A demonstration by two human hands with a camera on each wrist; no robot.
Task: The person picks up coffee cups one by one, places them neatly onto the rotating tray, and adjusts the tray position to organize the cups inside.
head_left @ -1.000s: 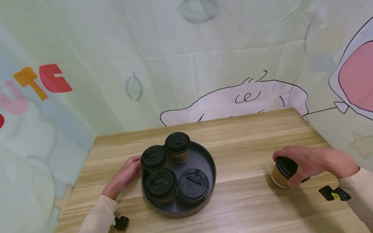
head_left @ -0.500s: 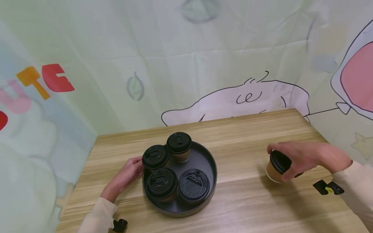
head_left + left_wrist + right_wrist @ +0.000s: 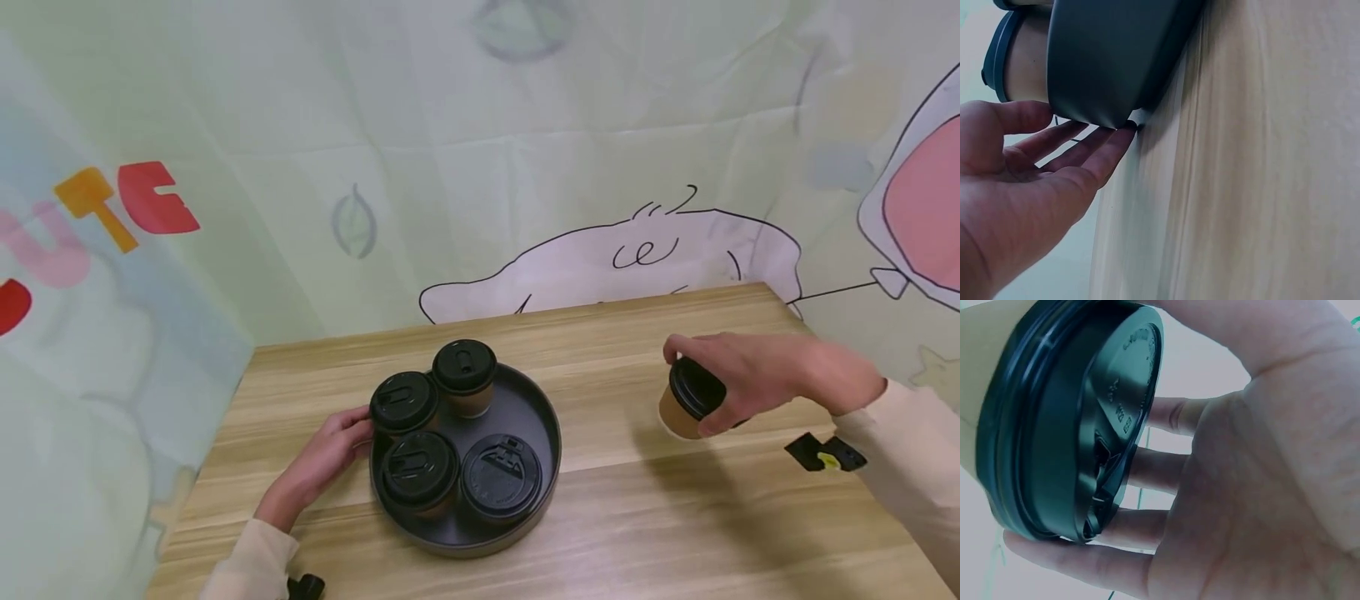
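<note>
My right hand [image 3: 765, 371] grips a brown paper coffee cup [image 3: 678, 414] by its black lid, over the right side of the table. The cup leans, and its shadow falls on the wood below. Thumb and fingers spread around the lid [image 3: 1054, 425] in the right wrist view. My left hand [image 3: 326, 458] touches the left side of a round dark tray [image 3: 528, 408]. In the left wrist view its fairly straight fingers lie along the tray wall [image 3: 1104, 56], thumb tip at the rim. Several lidded coffee cups [image 3: 463, 367] stand in the tray, with bare floor at its right.
The wooden table [image 3: 615, 517] ends at a printed fabric backdrop [image 3: 450, 208] at the back and sides. A black wrist device [image 3: 825, 452] sits at the right sleeve, another [image 3: 306, 586] at the left sleeve.
My right hand has carried the cup leftward and farther from me, towards the tray. My left hand stays at the tray's side; the view has shifted slightly.
</note>
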